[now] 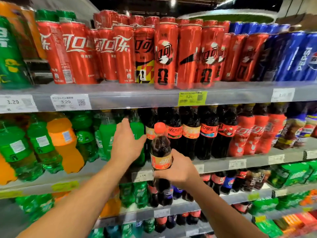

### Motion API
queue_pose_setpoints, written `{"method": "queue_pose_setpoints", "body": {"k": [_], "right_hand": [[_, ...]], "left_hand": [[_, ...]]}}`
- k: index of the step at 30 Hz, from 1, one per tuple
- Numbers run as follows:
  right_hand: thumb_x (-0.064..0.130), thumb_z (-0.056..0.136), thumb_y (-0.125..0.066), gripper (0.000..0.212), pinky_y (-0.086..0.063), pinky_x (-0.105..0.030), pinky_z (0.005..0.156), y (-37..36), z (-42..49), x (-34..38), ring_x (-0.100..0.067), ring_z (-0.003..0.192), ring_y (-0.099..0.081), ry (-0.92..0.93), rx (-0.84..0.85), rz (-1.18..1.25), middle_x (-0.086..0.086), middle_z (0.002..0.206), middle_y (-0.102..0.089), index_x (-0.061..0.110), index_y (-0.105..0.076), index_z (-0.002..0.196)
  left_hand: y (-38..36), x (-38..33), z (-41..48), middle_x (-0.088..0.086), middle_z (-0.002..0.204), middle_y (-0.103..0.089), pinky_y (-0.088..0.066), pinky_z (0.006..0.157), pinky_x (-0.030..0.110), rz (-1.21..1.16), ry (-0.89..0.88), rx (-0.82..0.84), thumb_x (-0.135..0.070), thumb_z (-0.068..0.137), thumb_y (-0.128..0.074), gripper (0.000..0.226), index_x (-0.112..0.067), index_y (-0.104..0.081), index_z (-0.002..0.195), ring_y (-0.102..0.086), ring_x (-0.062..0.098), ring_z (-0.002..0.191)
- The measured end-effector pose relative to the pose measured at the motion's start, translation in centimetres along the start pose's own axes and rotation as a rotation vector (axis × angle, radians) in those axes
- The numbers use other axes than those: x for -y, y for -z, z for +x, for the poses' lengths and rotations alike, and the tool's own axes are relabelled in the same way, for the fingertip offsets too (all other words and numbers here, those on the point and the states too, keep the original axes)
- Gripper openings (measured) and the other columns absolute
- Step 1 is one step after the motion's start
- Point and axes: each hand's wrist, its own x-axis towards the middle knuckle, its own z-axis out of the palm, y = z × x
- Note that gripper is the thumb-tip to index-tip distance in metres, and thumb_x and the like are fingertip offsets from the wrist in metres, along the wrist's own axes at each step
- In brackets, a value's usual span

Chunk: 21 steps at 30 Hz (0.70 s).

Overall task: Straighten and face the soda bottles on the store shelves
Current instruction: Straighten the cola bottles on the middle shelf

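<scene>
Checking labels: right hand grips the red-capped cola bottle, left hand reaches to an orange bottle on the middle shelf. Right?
No. The head view shows the left hand reaching to the green bottles, not an orange one; the orange bottle stands further left. The right hand does grip the red-capped cola bottle.

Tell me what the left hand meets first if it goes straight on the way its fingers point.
Most likely the green soda bottle just ahead of the left hand; depth is unclear, so they may touch already.
</scene>
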Motion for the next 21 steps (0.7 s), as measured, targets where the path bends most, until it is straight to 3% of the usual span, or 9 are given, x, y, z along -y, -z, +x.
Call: {"method": "queue_pose_setpoints", "body": {"k": [5,9,13,15,18,21], "right_hand": [[0.055,0.051,-0.081,0.058,-0.056,-0.035,0.080,-0.1,1.2,0.3,-0.006,0.088,-0.065,0.027,0.046,0.063,0.013,0.094,-0.069,0.032,-0.056,0.099],[0.054,0.053,-0.081,0.052,-0.056,-0.033,0.079,-0.9,1.9,0.2,-0.001,0.086,-0.065,0.066,0.058,0.139,0.013,0.091,-0.070,0.033,-0.058,0.094],[0.052,0.056,-0.082,0.050,-0.054,-0.026,0.075,-0.9,2.1,0.0,-0.001,0.086,-0.065,0.080,0.048,0.167,0.014,0.092,-0.070,0.034,-0.059,0.096],[0.052,0.057,-0.083,0.049,-0.050,-0.020,0.071,-0.7,2.1,-0.2,0.003,0.085,-0.063,0.091,0.035,0.180,0.015,0.092,-0.070,0.035,-0.059,0.097],[0.049,0.060,-0.084,0.048,-0.043,-0.012,0.065,-0.2,2.2,0.0,0.007,0.085,-0.061,0.114,0.028,0.179,0.018,0.092,-0.070,0.036,-0.060,0.099],[0.045,0.060,-0.086,0.048,-0.040,-0.009,0.062,0.2,2.2,0.4,0.009,0.083,-0.060,0.131,0.032,0.167,0.019,0.091,-0.069,0.036,-0.060,0.100]], "left_hand": [[-1.2,-1.1,0.5,0.017,0.109,-0.051,-0.044,0.081,0.043,0.030,0.072,-0.069,-0.033,0.078,-0.077,0.055,-0.008,-0.038,0.108,-0.053,0.038,0.102],[-1.9,-1.6,1.3,0.015,0.107,-0.051,-0.046,0.085,0.045,0.049,0.119,-0.125,-0.031,0.079,-0.076,0.048,-0.008,-0.043,0.105,-0.053,0.035,0.103],[-1.8,-1.5,0.7,0.005,0.097,-0.047,-0.041,0.073,0.036,0.056,0.086,-0.146,-0.032,0.077,-0.078,0.045,-0.016,-0.039,0.093,-0.053,0.029,0.096],[-1.6,-1.4,0.0,0.004,0.105,-0.053,-0.039,0.076,0.029,0.054,0.016,-0.148,-0.033,0.076,-0.079,0.047,-0.015,-0.047,0.107,-0.054,0.026,0.102],[-0.9,-1.1,-1.6,0.003,0.131,-0.053,-0.038,0.098,0.025,0.004,-0.076,-0.139,-0.029,0.078,-0.077,0.070,-0.017,-0.043,0.138,-0.049,0.020,0.121],[0.4,-0.3,-3.6,-0.009,0.137,-0.049,-0.036,0.105,0.024,-0.024,-0.126,-0.201,-0.030,0.077,-0.078,0.081,-0.026,-0.036,0.147,-0.042,0.008,0.127]]}}
